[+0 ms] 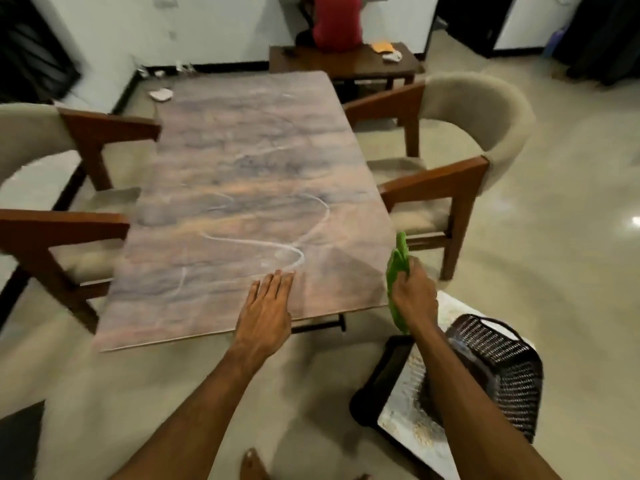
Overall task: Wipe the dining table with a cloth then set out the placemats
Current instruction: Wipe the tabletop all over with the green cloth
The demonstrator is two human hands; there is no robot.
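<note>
1. Head view: my left hand (265,313) lies flat, fingers straight, on the table (242,150) near its front edge.
2. My right hand (412,296) grasps a green cloth (398,268), held just beside the table's near right corner.
3. A dark basket (498,368) sits under my right forearm.

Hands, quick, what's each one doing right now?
Left hand: open, fingers straight over the dining table.
Right hand: holding the green cloth.

Green cloth (398,271); brown-veined marbled table (242,168).
</note>
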